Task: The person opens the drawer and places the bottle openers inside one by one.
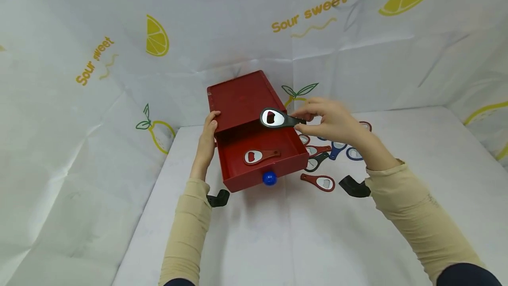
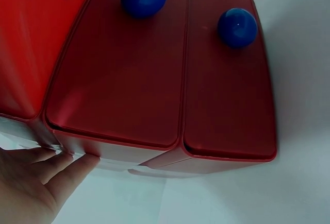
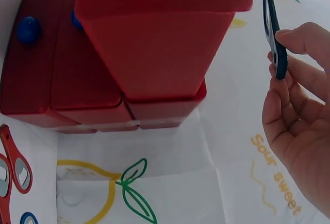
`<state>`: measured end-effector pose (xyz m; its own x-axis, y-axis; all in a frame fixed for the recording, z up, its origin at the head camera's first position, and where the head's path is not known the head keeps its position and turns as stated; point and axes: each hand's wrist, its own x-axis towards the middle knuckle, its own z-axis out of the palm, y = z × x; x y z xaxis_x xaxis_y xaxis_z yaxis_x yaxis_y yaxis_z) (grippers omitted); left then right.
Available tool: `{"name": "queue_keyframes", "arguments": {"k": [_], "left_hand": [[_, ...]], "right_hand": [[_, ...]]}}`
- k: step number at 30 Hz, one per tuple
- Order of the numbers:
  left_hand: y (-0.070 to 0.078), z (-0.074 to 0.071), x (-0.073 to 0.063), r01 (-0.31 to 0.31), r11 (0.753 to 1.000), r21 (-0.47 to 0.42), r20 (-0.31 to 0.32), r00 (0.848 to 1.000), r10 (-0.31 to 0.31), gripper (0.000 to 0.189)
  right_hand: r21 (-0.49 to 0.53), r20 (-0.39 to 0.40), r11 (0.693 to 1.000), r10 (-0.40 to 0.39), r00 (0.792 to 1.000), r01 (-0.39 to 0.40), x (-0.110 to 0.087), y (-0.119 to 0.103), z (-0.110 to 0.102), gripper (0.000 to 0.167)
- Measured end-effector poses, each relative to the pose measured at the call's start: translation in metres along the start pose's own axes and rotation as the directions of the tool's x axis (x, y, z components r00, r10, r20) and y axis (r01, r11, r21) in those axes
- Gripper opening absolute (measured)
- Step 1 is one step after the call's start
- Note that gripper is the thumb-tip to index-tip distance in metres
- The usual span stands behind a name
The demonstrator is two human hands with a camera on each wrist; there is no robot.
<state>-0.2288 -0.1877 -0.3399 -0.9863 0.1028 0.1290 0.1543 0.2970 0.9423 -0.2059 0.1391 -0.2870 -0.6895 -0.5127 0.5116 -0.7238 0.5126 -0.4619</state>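
Note:
My right hand (image 1: 331, 120) pinches a black bottle opener (image 1: 274, 118) by its handle, thumb against fingertips, above the right side of a pulled-out red drawer (image 1: 287, 165). In the right wrist view, the opener (image 3: 276, 44) shows nearly edge-on beside the drawer. Inside the drawer lies a red bottle opener (image 1: 258, 156) with a white face. The drawer belongs to a red cabinet (image 1: 246, 96), and a blue knob (image 1: 269, 178) sits on its front. My left hand (image 1: 205, 142) rests along the cabinet's left side; the left wrist view shows its extended fingers (image 2: 72, 175) touching the side wall.
Right of the cabinet, several openers lie on the white table (image 1: 262, 242), among them a red one (image 1: 319, 182) and a blue one (image 1: 337, 149). Lower drawers with blue knobs (image 2: 237, 27) are closed. A lemon-printed white sheet (image 1: 222, 25) hangs behind.

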Motion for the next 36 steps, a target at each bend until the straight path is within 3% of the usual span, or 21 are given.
{"name": "queue_keyframes", "arguments": {"k": [7, 10, 15, 22, 36], "left_hand": [[-0.026, -0.001, 0.013, -0.021, 1.0, 0.015, -0.032, 0.999, 0.021, 0.041], [-0.029, -0.002, 0.015, -0.033, 0.999, 0.021, -0.04, 0.999, 0.034, 0.041], [-0.025, -0.002, 0.012, -0.02, 1.0, -0.001, -0.032, 0.999, 0.02, 0.041], [-0.002, 0.001, -0.001, -0.001, 1.0, 0.008, -0.006, 1.0, 0.001, 0.043], [0.0, 0.001, -0.001, -0.018, 1.0, 0.003, -0.005, 1.0, 0.018, 0.042]], "right_hand": [[0.0, 0.103, 0.998, 0.069, 0.992, -0.07, 0.012, -0.001, 0.014, 0.023], [0.013, 0.131, 0.996, 0.086, 0.988, -0.088, 0.017, 0.0, 0.022, 0.021], [0.029, 0.181, 0.993, 0.103, 0.978, -0.11, 0.022, 0.004, 0.035, 0.019], [-0.032, 0.229, 0.992, 0.126, 0.965, -0.122, 0.023, 0.007, 0.046, 0.022], [-0.117, 0.319, 0.983, 0.172, 0.932, -0.142, 0.026, 0.008, 0.047, 0.024]]}}
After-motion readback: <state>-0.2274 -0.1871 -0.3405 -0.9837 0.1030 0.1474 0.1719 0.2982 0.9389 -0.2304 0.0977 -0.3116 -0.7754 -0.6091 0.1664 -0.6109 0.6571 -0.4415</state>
